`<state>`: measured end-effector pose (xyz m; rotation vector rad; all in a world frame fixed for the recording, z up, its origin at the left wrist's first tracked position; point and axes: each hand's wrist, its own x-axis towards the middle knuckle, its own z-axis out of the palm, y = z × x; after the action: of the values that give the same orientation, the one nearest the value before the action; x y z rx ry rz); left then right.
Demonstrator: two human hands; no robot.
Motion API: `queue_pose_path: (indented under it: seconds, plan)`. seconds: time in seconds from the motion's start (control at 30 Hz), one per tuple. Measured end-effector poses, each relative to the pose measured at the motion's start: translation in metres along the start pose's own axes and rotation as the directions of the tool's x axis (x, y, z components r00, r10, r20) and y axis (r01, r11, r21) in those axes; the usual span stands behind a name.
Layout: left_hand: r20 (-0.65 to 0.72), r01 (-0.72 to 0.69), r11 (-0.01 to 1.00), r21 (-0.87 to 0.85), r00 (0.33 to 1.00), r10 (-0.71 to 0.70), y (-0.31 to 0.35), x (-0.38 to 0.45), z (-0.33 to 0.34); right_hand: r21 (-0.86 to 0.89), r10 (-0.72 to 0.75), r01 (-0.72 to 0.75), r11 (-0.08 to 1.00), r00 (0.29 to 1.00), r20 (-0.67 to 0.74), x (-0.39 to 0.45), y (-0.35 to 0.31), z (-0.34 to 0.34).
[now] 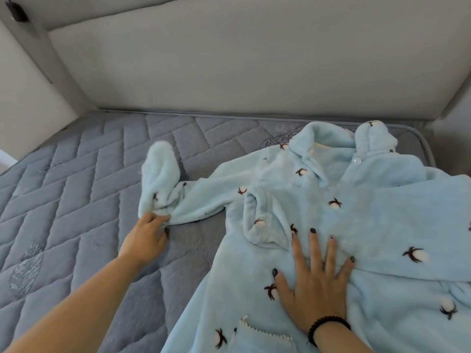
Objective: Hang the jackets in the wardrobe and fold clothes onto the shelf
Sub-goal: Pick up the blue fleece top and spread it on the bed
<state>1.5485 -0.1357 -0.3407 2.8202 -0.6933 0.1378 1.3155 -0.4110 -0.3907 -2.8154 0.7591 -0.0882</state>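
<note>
While my right hand [314,284] lies flat with its fingers spread on the chest of the pale blue fleece top [331,225], pressing it down, my left hand [147,238] pinches the bunched end of the left-side sleeve [163,189] between thumb and fingers. That sleeve is stretched out sideways from the body of the top, its cuff flopped upward in a soft loop. The other sleeve looks already laid across the front, forming a thick band just past my right fingertips. The top lies face up on the grey quilted mattress [63,200], collar [313,151] toward the padded headboard [204,59], a white button [356,161] showing at the neck and a pocket [260,337] near my wrist. I judge the fabric plush, thick and limp: light enough to lift with one hand, but bulky, so folds will spring open unless pinned. It should grip itself and the mattress rather than slide. The best hold seems the cuff end, where I have it, swinging the sleeve across while my flat palm anchors the body. Nothing here is fragile; the button alone is hard.
</note>
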Motion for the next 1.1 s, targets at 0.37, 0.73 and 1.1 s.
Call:
queue_pose_path:
  seconds: [0.37, 0.73, 1.1]
  plan:
    - [0.624, 0.320, -0.537, -0.781, 0.440, -0.645, -0.020, 0.063, -0.021, -0.040, 0.007, -0.005, 0.999, 0.999, 0.041, 0.002, -0.001, 0.000]
    - [0.493, 0.309, -0.416, -0.855, 0.733, -0.469, 0.019, 0.051, -0.075, -0.007, -0.011, 0.011, 1.000, 0.999, 0.043, 0.002, 0.003, 0.001]
    - [0.129, -0.109, -0.441, -0.891, 0.870, -0.476, 0.094, 0.104, -0.157, 0.653, -0.014, -0.210, 0.728, 0.947, 0.320, 0.020, 0.024, -0.067]
